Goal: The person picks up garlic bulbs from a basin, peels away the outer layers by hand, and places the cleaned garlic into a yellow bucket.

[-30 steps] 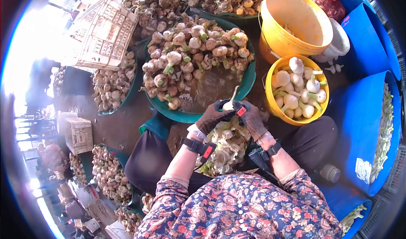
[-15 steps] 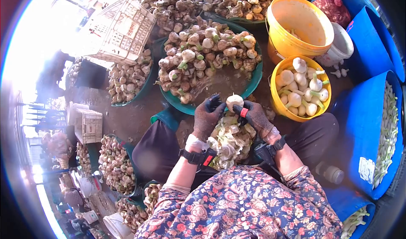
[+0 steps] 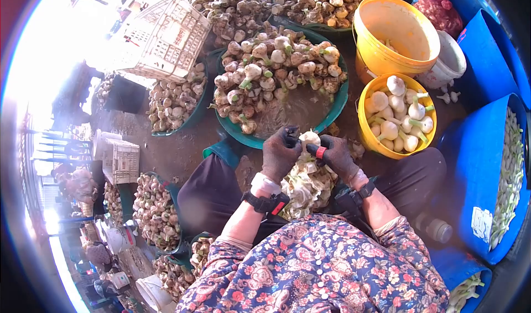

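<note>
A pale, peeled garlic bulb (image 3: 310, 138) is held up between my two gloved hands, over the near rim of a green tub. My right hand (image 3: 338, 159), with a red band on one finger, grips the bulb from the right. My left hand (image 3: 278, 155) is closed at its left side, fingertips curled against it; whether a bit of skin is pinched there is hidden. Below both hands lies a heap of peeled-off garlic skins (image 3: 307, 187). The green tub (image 3: 344, 100) in front holds many unpeeled, soil-stained garlic bulbs (image 3: 265, 75).
To the right, a yellow bucket (image 3: 365, 126) holds clean white bulbs, with empty-looking yellow buckets (image 3: 395, 36) behind it. Blue containers (image 3: 467, 163) line the right side. More garlic tubs (image 3: 157, 213) and white crates (image 3: 166, 36) stand at left. A bottle (image 3: 437, 230) lies by my right leg.
My left hand has come in against the bulb, its fingers now more curled. The bulb has dropped slightly in my right hand. The whole view has shifted slightly.
</note>
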Demonstrator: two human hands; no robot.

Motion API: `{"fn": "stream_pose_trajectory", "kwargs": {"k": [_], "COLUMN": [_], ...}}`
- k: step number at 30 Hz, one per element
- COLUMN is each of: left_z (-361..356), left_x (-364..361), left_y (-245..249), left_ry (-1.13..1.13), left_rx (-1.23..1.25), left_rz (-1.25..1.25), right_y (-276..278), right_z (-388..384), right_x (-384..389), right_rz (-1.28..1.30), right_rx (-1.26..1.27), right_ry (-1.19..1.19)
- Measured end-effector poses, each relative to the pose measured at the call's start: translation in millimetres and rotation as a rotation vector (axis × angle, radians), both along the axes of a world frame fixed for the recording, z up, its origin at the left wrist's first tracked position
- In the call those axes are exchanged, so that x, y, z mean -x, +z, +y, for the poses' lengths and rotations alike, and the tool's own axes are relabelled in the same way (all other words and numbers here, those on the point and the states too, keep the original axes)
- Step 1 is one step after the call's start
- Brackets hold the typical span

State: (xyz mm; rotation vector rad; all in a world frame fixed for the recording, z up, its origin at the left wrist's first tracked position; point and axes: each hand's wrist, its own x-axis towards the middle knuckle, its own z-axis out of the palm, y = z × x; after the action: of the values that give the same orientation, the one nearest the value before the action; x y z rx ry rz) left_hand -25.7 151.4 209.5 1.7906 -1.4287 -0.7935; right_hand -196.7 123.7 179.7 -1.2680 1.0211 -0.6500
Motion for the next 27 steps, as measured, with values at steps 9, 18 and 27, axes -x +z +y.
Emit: {"fn": "stream_pose_trajectory", "kwargs": {"k": [9, 18, 27], "left_z": [-1.1, 15.4, 29.3], "left_x": [-52.3, -2.6, 19.1], "left_y": [-43.5, -8.9, -24.8], "left_ry": [0.081, -0.210, 0.019], "left_rx": [-0.149, 0.008, 0.236], "left_rz": [0.163, 0.257, 0.260], "right_y": [-30.6, -27.3, -20.6], "right_z": [-3.2, -3.2, 1.0], "right_x": [11.8, 3.9, 0.6], "right_rz": [-0.801, -0.638, -0.569], "right_rx": [-0.662, -0.623, -0.691], "right_ry": [0.077, 0.246, 0.079]}}
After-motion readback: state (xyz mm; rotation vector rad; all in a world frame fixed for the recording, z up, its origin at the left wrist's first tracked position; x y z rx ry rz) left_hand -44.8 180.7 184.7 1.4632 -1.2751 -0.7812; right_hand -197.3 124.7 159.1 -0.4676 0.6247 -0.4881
